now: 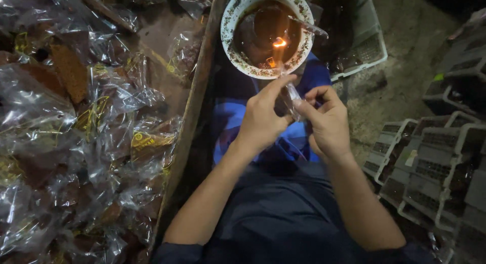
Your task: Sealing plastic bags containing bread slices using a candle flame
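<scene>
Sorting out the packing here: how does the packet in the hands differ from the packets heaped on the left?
The packet in the hands is single, pinched between left hand and right hand near the flame in the bowl. The heaped packets lie piled, untouched, showing brown contents. Both are clear plastic.

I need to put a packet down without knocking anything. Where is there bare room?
Bare floor lies between the white crate and the grey stacked trays. A brown strip tops the board. Crowded: the wrapped packets on the left, and the flame bowl above both hands.
</scene>
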